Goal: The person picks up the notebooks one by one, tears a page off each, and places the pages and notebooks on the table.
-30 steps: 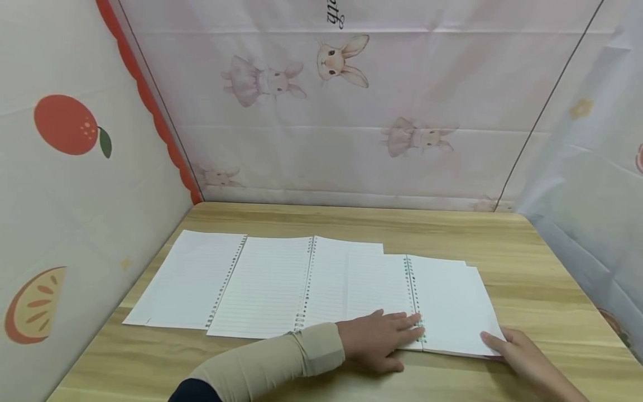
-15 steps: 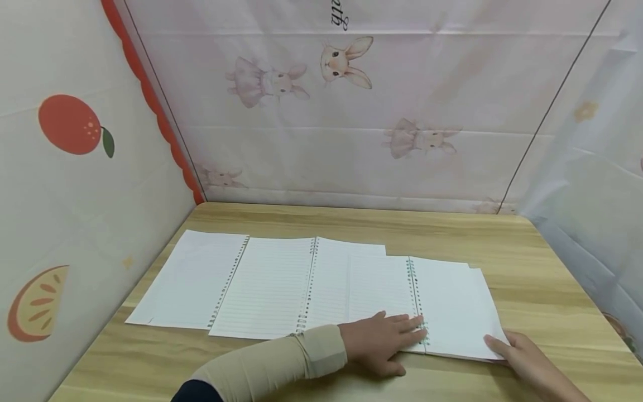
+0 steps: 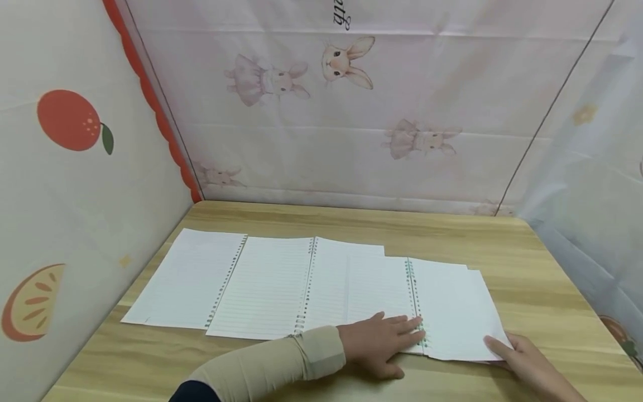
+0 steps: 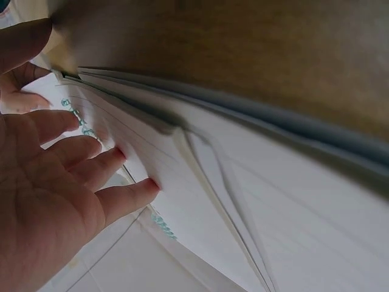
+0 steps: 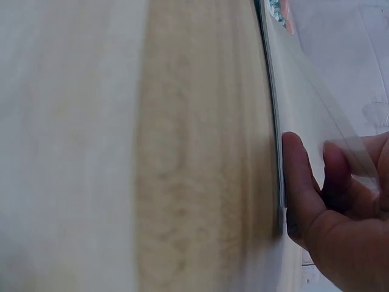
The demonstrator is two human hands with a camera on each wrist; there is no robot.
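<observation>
Three spiral notebooks lie spread open and overlapping across the table. On the rightmost, the green-ringed notebook (image 3: 379, 285), my left hand (image 3: 377, 343) rests with its fingers spread, fingertips at the near end of the green rings (image 3: 411, 273). In the left wrist view those fingertips (image 4: 152, 185) touch the paper beside the green rings. My right hand (image 3: 519, 354) pinches the near right corner of the white right-hand page (image 3: 457, 312). From the right wrist view, this page (image 5: 304, 97) bends up from the notebook's edge, held by my right hand (image 5: 340, 213).
The middle notebook (image 3: 271, 279) has lined pages and lies partly under the green-ringed one. A blank white page of the left notebook (image 3: 188, 279) is at the far left. The wooden table (image 3: 532, 279) meets printed fabric walls (image 3: 301, 145) behind and at both sides.
The held page has shifted slightly toward the near right, and its near edge by the green rings looks pulled out of line. My left hand stays in place.
</observation>
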